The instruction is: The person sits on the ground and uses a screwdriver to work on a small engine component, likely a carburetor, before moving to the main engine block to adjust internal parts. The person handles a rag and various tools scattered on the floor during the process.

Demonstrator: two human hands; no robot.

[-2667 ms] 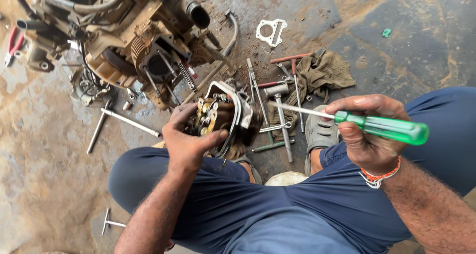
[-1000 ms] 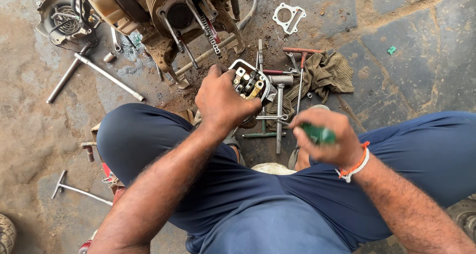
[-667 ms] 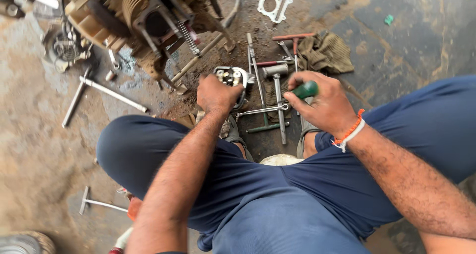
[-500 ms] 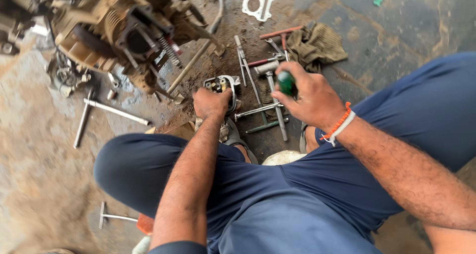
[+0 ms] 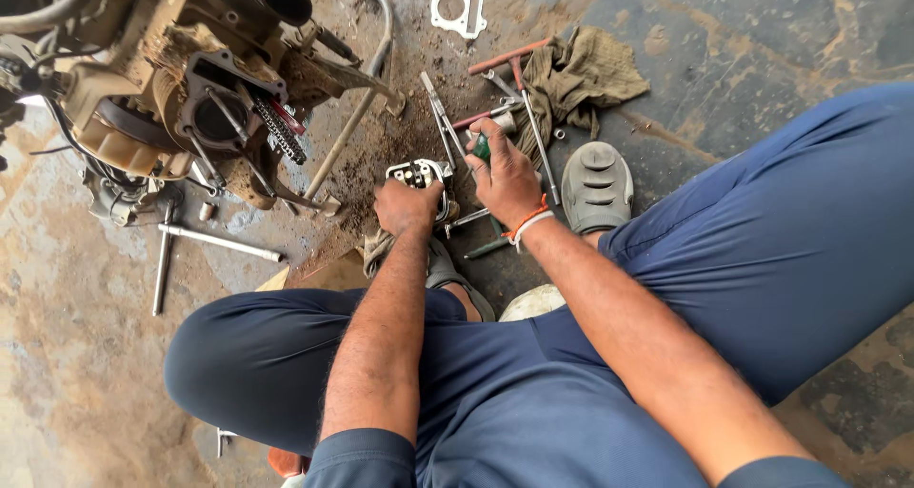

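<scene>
Metal part: one small cylinder head [image 5: 419, 175] on the dirty floor [image 5: 762, 31], partly under the left hand's [image 5: 407, 205] clamped fingers.
Green handle: one screwdriver [image 5: 483, 146], enclosed by the right hand's [image 5: 506, 174] curled fingers, just right of the head.
Hands: two.
Engine [image 5: 190, 88]: one, upper left.
Rag [image 5: 576, 74]: one.

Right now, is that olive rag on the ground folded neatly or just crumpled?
Crumpled. The olive rag lies bunched in uneven wrinkles on the ground, partly over long metal tools, beyond the right hand.
</scene>
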